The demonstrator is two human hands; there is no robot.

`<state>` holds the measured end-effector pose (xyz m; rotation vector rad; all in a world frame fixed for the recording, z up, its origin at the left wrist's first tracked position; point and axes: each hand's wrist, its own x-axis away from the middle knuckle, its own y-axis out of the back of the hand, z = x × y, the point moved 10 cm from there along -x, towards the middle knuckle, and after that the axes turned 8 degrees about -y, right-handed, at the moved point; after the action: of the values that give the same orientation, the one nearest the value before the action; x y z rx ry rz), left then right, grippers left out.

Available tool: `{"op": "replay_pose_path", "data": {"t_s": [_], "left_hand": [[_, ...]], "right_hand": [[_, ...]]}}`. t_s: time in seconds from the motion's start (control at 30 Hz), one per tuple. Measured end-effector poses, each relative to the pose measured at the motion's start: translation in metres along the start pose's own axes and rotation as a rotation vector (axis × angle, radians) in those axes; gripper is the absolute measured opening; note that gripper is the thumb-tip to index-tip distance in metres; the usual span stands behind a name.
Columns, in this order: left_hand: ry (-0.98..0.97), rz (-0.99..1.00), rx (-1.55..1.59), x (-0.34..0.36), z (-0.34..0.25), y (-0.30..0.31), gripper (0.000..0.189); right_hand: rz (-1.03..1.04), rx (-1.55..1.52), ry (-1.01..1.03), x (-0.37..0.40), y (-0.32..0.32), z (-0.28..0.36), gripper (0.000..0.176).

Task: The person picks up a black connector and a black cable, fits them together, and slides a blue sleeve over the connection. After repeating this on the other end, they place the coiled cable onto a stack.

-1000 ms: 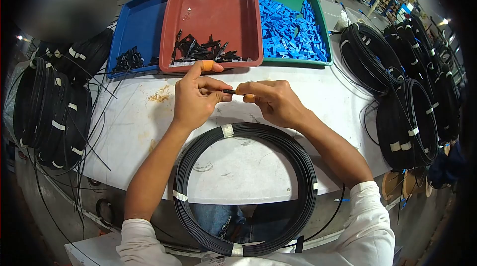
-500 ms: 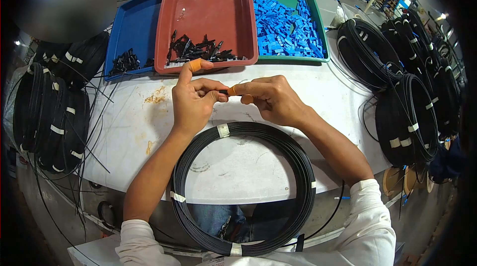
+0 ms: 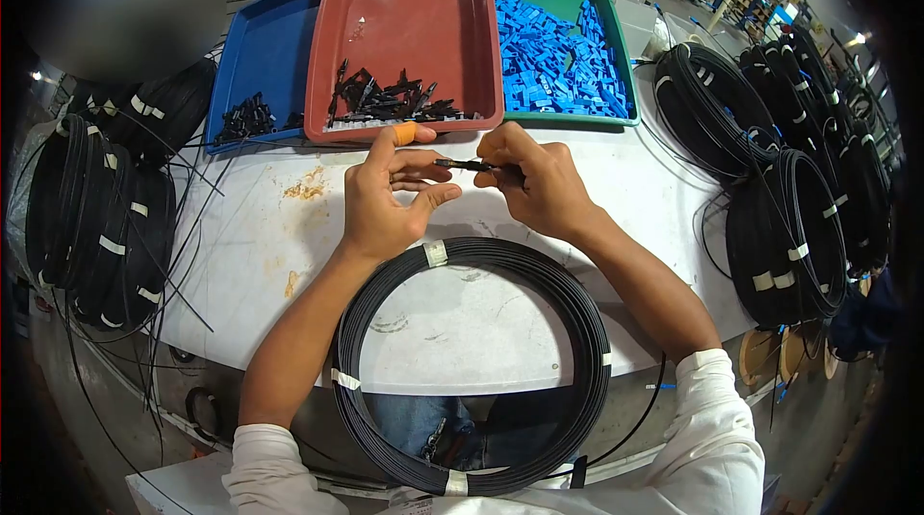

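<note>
My right hand (image 3: 547,180) grips a slim black connector (image 3: 464,165), its fingers curled round the near end. The connector's free tip points left, right at the fingertips of my left hand (image 3: 383,197). That hand is open, thumb apart from the fingers, with an orange wrap (image 3: 404,133) on the raised index finger. Below both hands, a coil of black cable (image 3: 583,322) bound with white tape overhangs the table's front edge, over my lap.
Behind my hands stand a blue tray (image 3: 274,34) and a red tray (image 3: 414,5), both with black parts, and a green tray (image 3: 630,82) full of blue clips. Taped cable coils (image 3: 111,217) are stacked at left, and more coils (image 3: 784,236) at right. Loose cables trail at left.
The hands were together on a small black part. Now the left thumb has lifted away from the fingers, and the connector shows in the right hand, which has risen slightly.
</note>
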<state>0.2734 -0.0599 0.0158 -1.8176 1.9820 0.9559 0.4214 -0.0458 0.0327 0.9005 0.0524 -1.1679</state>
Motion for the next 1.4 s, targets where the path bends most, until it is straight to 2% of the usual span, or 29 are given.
{"op": "replay_pose_path", "data": {"t_s": [0.1, 0.2, 0.47, 0.53, 0.63, 0.7, 0.77, 0.83, 0.9, 1.03, 1.07, 1.1, 1.13, 1.17, 1.2, 1.27, 1.3, 1.33, 1.4], "left_hand": [[0.029, 0.000, -0.033, 0.000, 0.003, 0.003, 0.054], [-0.026, 0.023, -0.058, 0.000, -0.001, 0.003, 0.049], [0.184, 0.089, 0.016, 0.003, 0.019, -0.004, 0.042], [0.152, 0.082, 0.001, 0.002, 0.015, -0.003, 0.041], [0.101, 0.086, -0.009, 0.000, 0.011, -0.002, 0.042], [0.085, 0.095, -0.005, 0.000, 0.009, -0.003, 0.044], [-0.040, 0.083, -0.104, -0.001, -0.001, -0.003, 0.048], [-0.004, 0.078, -0.100, -0.001, 0.000, -0.002, 0.047], [0.031, 0.074, -0.096, 0.000, 0.004, -0.001, 0.046], [-0.145, 0.005, -0.140, 0.005, -0.012, 0.003, 0.048], [-0.198, -0.014, -0.165, 0.005, -0.020, 0.004, 0.050], [-0.201, -0.014, -0.161, 0.003, -0.024, 0.005, 0.050], [-0.081, 0.021, -0.101, 0.000, -0.015, 0.003, 0.056], [0.039, 0.054, -0.041, 0.001, -0.005, 0.001, 0.063], [0.040, 0.049, -0.041, 0.000, -0.002, 0.002, 0.063], [0.119, 0.055, 0.171, -0.002, 0.013, 0.002, 0.071], [0.028, 0.096, 0.003, -0.008, 0.008, 0.008, 0.081], [-0.025, 0.069, -0.065, -0.011, 0.009, 0.018, 0.078], [-0.008, -0.047, -0.062, -0.014, 0.024, 0.046, 0.063]], "right_hand": [[0.034, 0.063, 0.001, 0.002, -0.005, -0.002, 0.029], [0.016, 0.086, 0.056, 0.005, -0.007, 0.004, 0.024], [0.030, 0.129, 0.116, 0.009, -0.016, 0.004, 0.020], [0.023, 0.110, 0.120, 0.009, -0.015, 0.005, 0.020], [0.064, 0.159, 0.080, 0.008, -0.018, 0.002, 0.023], [0.057, 0.117, 0.062, 0.007, -0.017, 0.000, 0.032], [0.066, 0.121, 0.031, 0.007, -0.015, -0.001, 0.036], [0.075, 0.123, -0.002, 0.007, -0.016, -0.005, 0.040], [0.086, 0.116, 0.071, 0.009, -0.018, 0.002, 0.045], [0.112, 0.072, -0.066, 0.006, -0.015, 0.006, 0.043], [0.160, -0.029, -0.107, 0.006, -0.016, 0.003, 0.047], [0.206, -0.127, -0.148, 0.006, -0.018, 0.001, 0.052], [0.206, -0.121, -0.149, 0.005, -0.018, -0.001, 0.052], [0.183, -0.054, -0.076, 0.005, -0.018, 0.004, 0.052], [0.162, 0.009, -0.003, 0.005, -0.019, 0.008, 0.053], [0.187, 0.073, 0.056, 0.007, -0.024, 0.007, 0.052], [0.201, 0.142, 0.114, 0.009, -0.028, 0.007, 0.050], [0.198, 0.142, 0.114, 0.009, -0.030, 0.002, 0.050], [0.234, 0.226, 0.207, 0.014, -0.039, -0.003, 0.043]]}}
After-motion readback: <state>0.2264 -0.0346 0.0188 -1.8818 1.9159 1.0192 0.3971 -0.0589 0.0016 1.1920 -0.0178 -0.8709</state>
